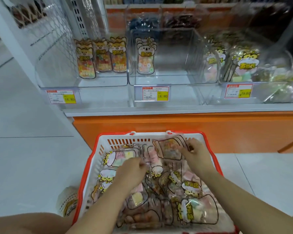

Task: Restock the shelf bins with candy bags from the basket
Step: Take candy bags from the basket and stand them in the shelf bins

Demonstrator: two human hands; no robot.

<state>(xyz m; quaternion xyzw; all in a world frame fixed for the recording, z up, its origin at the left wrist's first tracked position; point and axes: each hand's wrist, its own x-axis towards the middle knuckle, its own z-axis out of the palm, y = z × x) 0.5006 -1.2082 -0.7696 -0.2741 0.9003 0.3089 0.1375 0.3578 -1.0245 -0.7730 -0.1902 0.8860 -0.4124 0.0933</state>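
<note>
Your candy bags (193, 208) lie heaped in the basket (125, 136) at 6 o'clock, low in your view, its far wall close to the orange shelf base (176, 124). At the basket's 1 o'clock corner your right hand (196, 153) grips a brown bag (167, 147) by its edge, fingers curled round it, the bag tilted up against the far wall. Your left hand (131, 172) sits near the basket's middle, at about 9 o'clock from the right one, fingers curled down into the pile at a pink bag (150, 157); motion blur hides whether it actually holds anything. Up at 12 o'clock the clear bins stand side by side on the shelf (159, 111). The left bin (81, 81), at 11 o'clock, holds three upright bags at its right side; the middle bin (176, 76) holds one upright bag at its left; the right bin (227, 78), at 1 o'clock, is crowded with bags. A price tag (155, 93) hangs on the front of each bin.
</note>
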